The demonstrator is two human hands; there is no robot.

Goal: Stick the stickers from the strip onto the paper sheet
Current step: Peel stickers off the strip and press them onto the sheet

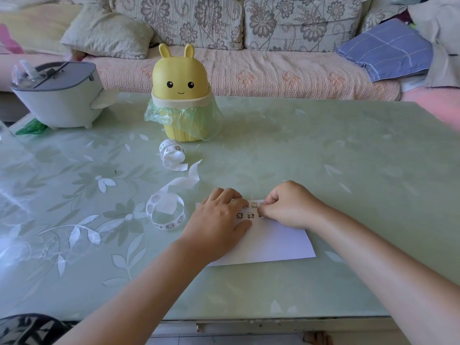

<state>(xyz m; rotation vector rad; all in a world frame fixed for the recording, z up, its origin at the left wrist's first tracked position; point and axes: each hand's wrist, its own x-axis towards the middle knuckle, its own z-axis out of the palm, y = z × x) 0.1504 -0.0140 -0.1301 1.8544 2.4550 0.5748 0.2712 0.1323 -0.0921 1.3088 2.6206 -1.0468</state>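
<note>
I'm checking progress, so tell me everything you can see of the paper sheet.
The paper sheet is plain white, thin and rectangular, lying flat and slightly askew on the pale green table. Small cartoon stickers sit in two rows near its far edge. The left hand rests flat on its left part, hiding that corner; the right hand, fingers curled, touches its far right corner.
</note>
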